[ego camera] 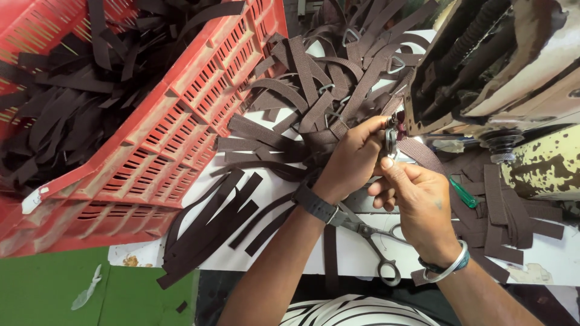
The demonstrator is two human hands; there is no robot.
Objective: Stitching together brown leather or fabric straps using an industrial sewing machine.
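Brown strap (423, 154) is what I see pinched in both hands, close under the sewing machine (483, 66) at the far right side of the white table (356, 256). My left hand (350, 160) is curled shut around the strap and a small metal ring (391, 143). My right hand (417, 199) is mostly closed too, with its thumb and finger pressing the same strap just below the ring. The two hands touch each other.

Near my left wrist, a pair of scissors (371, 238) lies flat on the table by the near edge. A green pen-like thing (464, 193) pokes out just beside my right hand. I cannot tell what it really is.

A big heap of brown straps with rings (326, 84) sits toward the far edge. A red crate (181, 115) full of more straps leans over the left side of the table. Some long straps (211, 223) hang off the near left corner.
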